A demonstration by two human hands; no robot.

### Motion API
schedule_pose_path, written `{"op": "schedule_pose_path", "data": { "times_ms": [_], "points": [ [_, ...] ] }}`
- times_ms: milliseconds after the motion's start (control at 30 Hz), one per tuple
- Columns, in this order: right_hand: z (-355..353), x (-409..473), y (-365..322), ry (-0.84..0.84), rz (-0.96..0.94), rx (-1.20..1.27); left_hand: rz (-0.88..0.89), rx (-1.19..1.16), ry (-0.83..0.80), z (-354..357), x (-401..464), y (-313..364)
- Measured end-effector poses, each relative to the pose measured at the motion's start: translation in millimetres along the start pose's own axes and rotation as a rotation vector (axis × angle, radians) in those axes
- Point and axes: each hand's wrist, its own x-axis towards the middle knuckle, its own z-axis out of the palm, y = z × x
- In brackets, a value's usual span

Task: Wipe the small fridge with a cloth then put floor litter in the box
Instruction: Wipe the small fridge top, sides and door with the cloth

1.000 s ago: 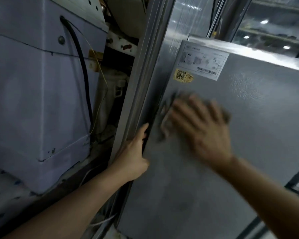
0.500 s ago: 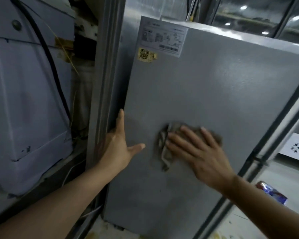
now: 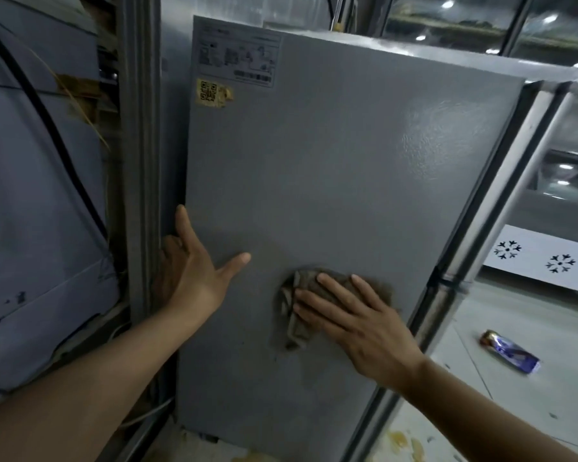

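at the far left a pale grey appliance casing (image 3: 37,201) is seen, with a black cable (image 3: 47,128) running down across it. just right of it a grey metal upright frame (image 3: 141,161) stands, close against the left edge of the small grey fridge (image 3: 331,168), whose flat side panel fills the middle of the view. near the top left corner of that panel a white printed label (image 3: 237,60) is stuck, and just below it a torn yellow sticker with a qr code (image 3: 212,93).

the left hand (image 3: 194,271) is laid at the fridge's left edge, fingers straight and spread, the thumb resting flat on the panel; nothing is held by it. to its right, low on the panel, a crumpled brown-grey cloth (image 3: 309,301) is pressed flat against the fridge under the right hand (image 3: 357,321), whose fingers are stretched out and apart over the cloth, not curled round it.

further right, on the pale floor (image 3: 514,411), a purple and gold foil wrapper (image 3: 509,351) is lying well apart from the fridge. beyond it a white panel printed with black snowflake marks (image 3: 548,258) is seen. yellowish stains (image 3: 401,443) are spotted on the floor near the fridge's base.
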Motion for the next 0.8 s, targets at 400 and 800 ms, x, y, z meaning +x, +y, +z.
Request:
{"op": "schedule_pose_path", "data": {
  "times_ms": [400,800],
  "points": [
    [3,-8,23,0.391,0.714,0.170,0.031,-0.037,0.094,10,4,-6],
    [2,-8,37,0.387,0.607,0.148,0.043,-0.154,-0.042,22,-8,-42]
  ]
}}
